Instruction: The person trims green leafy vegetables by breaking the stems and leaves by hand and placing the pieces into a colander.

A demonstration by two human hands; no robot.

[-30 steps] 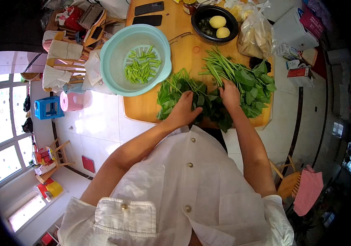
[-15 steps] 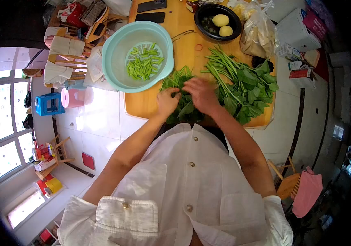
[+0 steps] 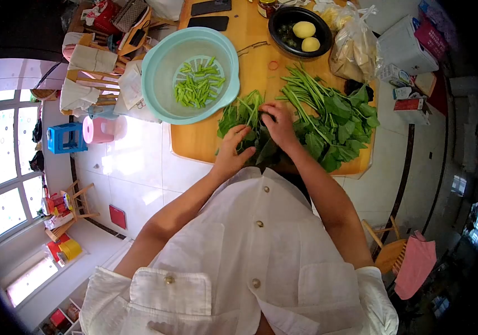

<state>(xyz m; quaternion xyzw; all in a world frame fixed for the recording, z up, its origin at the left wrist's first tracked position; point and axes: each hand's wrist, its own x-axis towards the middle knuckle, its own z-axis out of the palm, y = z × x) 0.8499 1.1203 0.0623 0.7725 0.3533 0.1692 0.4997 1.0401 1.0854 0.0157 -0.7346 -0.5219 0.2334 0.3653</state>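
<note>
Leafy greens lie in two heaps at the near edge of the wooden table (image 3: 191,142). At the left heap (image 3: 229,118), my left hand (image 3: 232,151) has its thumb and fingers apart, with nothing visible between them. My right hand (image 3: 278,123) is at the right side of that heap, its fingers curled and pinched at the stems; what they hold is too small to make out. The larger heap (image 3: 342,120) lies to the right, its stems pointing up and left. A light-blue basin (image 3: 155,78) with cut green pieces (image 3: 198,86) stands left of the greens.
A black bowl (image 3: 275,40) with two yellow, rounded items stands at the back, beside a clear plastic bag (image 3: 356,53). Two dark phones (image 3: 208,23) lie behind the basin. A twig (image 3: 253,47) and a red ring (image 3: 273,65) lie on the table.
My right hand has moved left from the larger heap to the left heap, and its fingers have curled. My left hand has shifted slightly left, and its fingers have spread since half a second ago.
</note>
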